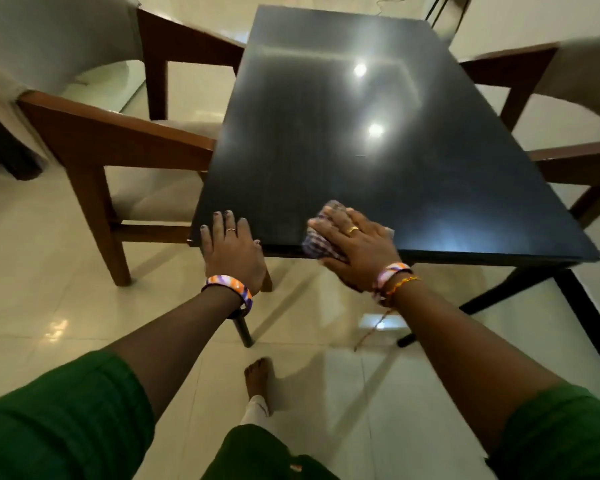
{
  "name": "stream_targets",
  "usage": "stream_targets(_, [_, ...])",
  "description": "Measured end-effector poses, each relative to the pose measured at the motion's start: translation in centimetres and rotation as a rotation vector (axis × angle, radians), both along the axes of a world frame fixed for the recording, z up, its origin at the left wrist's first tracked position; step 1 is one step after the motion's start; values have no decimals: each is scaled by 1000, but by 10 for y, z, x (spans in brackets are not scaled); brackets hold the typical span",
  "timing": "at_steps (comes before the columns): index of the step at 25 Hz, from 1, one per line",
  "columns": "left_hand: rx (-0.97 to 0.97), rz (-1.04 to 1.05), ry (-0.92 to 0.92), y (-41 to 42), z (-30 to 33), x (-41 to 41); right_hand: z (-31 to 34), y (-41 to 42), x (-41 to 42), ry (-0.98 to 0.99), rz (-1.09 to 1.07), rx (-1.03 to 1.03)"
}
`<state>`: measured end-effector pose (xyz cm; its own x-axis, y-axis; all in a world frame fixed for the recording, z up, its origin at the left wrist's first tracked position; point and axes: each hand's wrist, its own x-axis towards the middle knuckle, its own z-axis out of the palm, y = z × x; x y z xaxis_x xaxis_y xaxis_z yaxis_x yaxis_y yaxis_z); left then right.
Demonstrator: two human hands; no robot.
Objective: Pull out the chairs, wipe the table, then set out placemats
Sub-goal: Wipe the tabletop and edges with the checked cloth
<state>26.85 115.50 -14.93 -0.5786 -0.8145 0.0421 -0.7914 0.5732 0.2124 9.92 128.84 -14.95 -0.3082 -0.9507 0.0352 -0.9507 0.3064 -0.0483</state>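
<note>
Two hands rest on the table's (378, 150) near edge. At 6 o'clock the right hand (355, 249) presses a checked cloth (314, 242) flat with straight fingers. At 7 o'clock the left hand (231, 249) lies open on the corner. Chairs stand at 9 (94, 133) and 3 o'clock (568, 126), close beside the table.

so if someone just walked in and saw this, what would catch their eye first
Most likely the glossy black table filling the middle of the view, with two bright ceiling lights mirrored in its top. Next, at its near edge, the right hand pressing a checked cloth flat on the surface while the left hand rests on the near left corner. Wooden chairs with pale cushions stand pulled back on either side, the left chair closest.
</note>
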Motion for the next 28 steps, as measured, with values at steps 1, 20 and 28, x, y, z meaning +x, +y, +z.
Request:
stream_targets(1, [-19,-76,-40,5,-1,-7,0,29,-24,11,-92,-5])
stream_targets(20, [97,-168,-22,-93,0,-144,2,-105,-74,-168,-116,64])
stream_targets(28, [70,-348,-4,-102,2,-286,10,-94,-259,-246,-646,24])
